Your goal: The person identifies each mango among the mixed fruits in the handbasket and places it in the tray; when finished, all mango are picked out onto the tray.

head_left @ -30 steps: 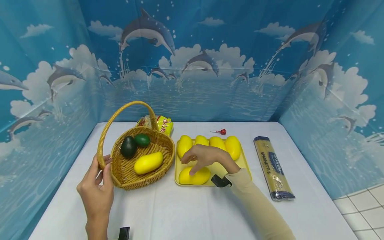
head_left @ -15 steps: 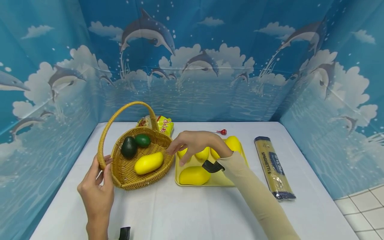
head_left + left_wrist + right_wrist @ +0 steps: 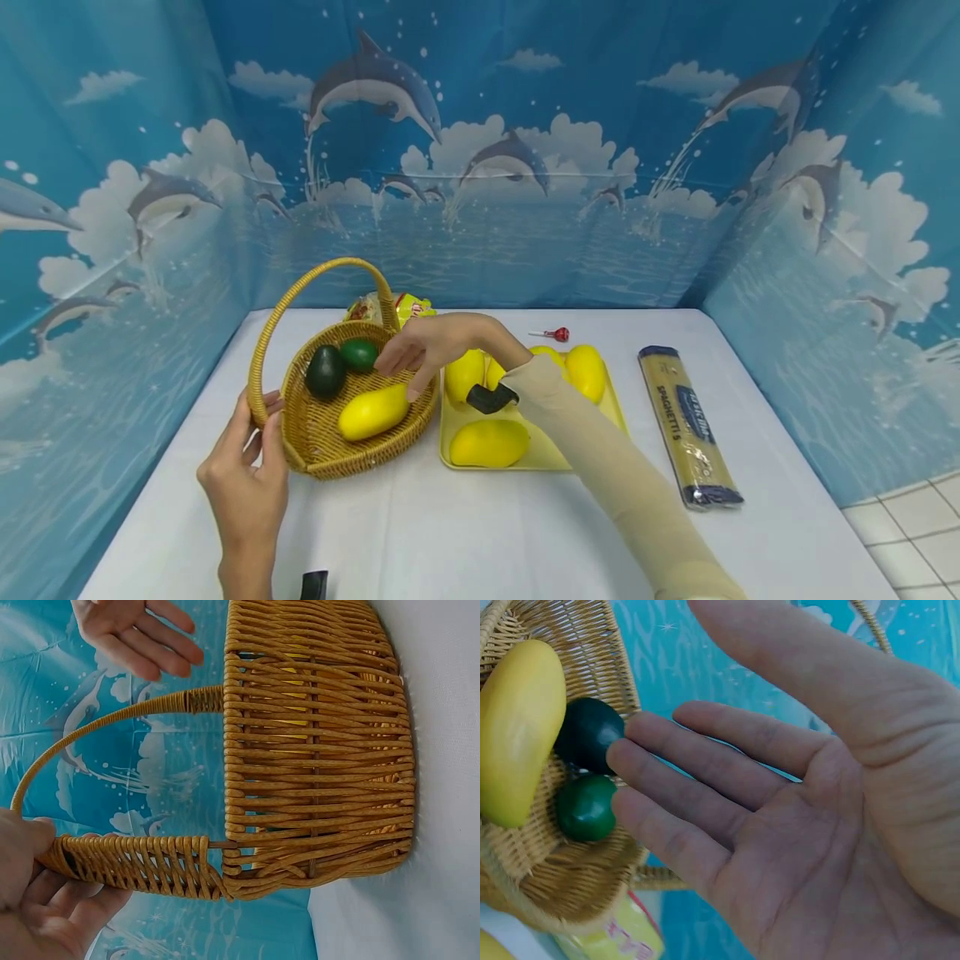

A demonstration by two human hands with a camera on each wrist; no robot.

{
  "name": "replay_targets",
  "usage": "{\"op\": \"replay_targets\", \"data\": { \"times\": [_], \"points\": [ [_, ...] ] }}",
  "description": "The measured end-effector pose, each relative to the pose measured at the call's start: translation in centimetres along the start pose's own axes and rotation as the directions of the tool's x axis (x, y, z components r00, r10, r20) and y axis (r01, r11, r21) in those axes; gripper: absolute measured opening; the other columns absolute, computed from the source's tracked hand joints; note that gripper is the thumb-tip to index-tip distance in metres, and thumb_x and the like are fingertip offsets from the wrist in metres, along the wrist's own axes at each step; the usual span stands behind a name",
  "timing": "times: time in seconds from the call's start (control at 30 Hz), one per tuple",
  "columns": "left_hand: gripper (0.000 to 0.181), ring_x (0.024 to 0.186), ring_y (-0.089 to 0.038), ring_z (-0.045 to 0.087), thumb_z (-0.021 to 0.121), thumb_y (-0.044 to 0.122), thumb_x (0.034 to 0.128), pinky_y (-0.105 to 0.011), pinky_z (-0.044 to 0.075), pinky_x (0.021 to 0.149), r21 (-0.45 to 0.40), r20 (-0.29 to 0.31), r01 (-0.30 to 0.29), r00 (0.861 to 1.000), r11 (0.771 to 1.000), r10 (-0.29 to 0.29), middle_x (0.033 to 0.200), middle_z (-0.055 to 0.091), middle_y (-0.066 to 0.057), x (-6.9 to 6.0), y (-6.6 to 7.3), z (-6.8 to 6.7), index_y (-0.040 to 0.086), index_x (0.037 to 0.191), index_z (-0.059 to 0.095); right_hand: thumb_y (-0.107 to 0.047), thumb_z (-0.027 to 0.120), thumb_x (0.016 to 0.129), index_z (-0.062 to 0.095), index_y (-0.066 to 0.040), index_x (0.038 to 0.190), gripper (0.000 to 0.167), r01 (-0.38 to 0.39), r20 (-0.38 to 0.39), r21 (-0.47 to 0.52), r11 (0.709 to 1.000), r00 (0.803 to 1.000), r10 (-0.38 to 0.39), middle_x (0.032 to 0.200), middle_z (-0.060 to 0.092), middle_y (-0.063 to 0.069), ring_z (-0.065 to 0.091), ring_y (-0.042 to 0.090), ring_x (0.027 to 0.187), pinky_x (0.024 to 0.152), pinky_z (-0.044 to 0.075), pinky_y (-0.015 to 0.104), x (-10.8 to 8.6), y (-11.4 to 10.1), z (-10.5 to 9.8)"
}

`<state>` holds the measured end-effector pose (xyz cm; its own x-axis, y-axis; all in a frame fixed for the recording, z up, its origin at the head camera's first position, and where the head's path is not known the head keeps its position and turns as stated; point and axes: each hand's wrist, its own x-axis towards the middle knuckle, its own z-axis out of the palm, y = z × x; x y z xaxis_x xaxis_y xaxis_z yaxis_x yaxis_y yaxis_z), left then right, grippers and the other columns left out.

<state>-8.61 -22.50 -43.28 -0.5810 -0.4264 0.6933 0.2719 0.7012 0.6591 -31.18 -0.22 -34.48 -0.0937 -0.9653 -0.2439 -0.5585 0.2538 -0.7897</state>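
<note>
My left hand (image 3: 246, 483) grips the handle of a wicker basket (image 3: 360, 460) at its near left side; the left wrist view shows thumb and fingers around the handle (image 3: 135, 862). In the basket lie a yellow mango (image 3: 372, 412), a dark green avocado (image 3: 326, 372) and a smaller green fruit (image 3: 358, 355). My right hand (image 3: 423, 346) hovers over the basket's right rim, holding nothing. In the right wrist view its fingers (image 3: 697, 761) are extended and the palm faces the camera, with the fruit beyond the fingertips.
Right of the basket a yellow tray (image 3: 551, 460) holds several yellow mangoes (image 3: 490, 442). Behind it lies a red lollipop (image 3: 560, 334). A spaghetti packet (image 3: 686, 425) lies on the right of the white table (image 3: 465, 533). A yellow snack bag (image 3: 411, 308) sits behind the basket.
My right hand has moved left and away from the near mango in the tray, over to the basket's right rim. My left hand keeps its grip on the handle.
</note>
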Motion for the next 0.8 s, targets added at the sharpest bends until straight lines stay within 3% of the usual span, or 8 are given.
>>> {"op": "replay_targets", "data": {
  "times": [0.27,0.43,0.6,0.8],
  "points": [
    [0.048,0.12,0.008,0.065,0.07,-0.009,0.0998,-0.01,0.053,0.094,0.014,-0.002,0.009,1.0,1.0,-0.009,0.128,0.076,-0.019,0.1,0.0,-0.1,-0.002,0.147,0.064,-0.005,0.079,0.098,0.05,0.007,0.156,0.066,-0.04,0.009,0.043,0.998,0.999,0.04,0.157,0.056,0.023,0.055,0.03,0.146,0.123,0.047,0.037,4.1,1.5,-0.2],
    [0.049,0.12,0.007,0.066,0.07,-0.008,0.1003,-0.01,0.053,0.094,0.007,0.001,0.015,1.0,1.0,-0.015,0.128,0.076,-0.017,0.0,0.0,-0.1,0.0,0.148,0.064,-0.012,0.081,0.098,0.05,0.005,0.157,0.068,-0.119,0.026,0.009,0.993,0.993,0.119,0.158,0.055,0.022,0.055,0.028,0.145,0.117,0.05,0.027,6.2,2.6,0.2],
    [0.049,0.12,0.006,0.066,0.071,-0.008,0.0998,-0.01,0.053,0.094,0.002,0.002,0.009,1.0,1.0,-0.009,0.128,0.076,-0.018,0.0,0.0,0.0,0.001,0.148,0.064,-0.014,0.083,0.097,0.052,0.004,0.156,0.069,-0.182,0.035,-0.006,0.983,0.983,0.182,0.156,0.058,0.02,0.06,0.025,0.139,0.106,0.055,0.021,7.5,4.0,0.6],
    [0.05,0.12,0.009,0.065,0.071,-0.009,0.099,-0.009,0.053,0.094,0.011,0.003,0.01,1.0,1.0,-0.01,0.128,0.076,-0.019,-0.1,0.0,0.0,-0.001,0.148,0.063,-0.019,0.086,0.095,0.06,-0.002,0.152,0.065,-0.234,0.005,-0.019,0.972,0.972,0.234,0.15,0.064,0.01,0.062,0.017,0.133,0.103,0.056,0.021,8.4,5.5,1.1]
  ]
}}
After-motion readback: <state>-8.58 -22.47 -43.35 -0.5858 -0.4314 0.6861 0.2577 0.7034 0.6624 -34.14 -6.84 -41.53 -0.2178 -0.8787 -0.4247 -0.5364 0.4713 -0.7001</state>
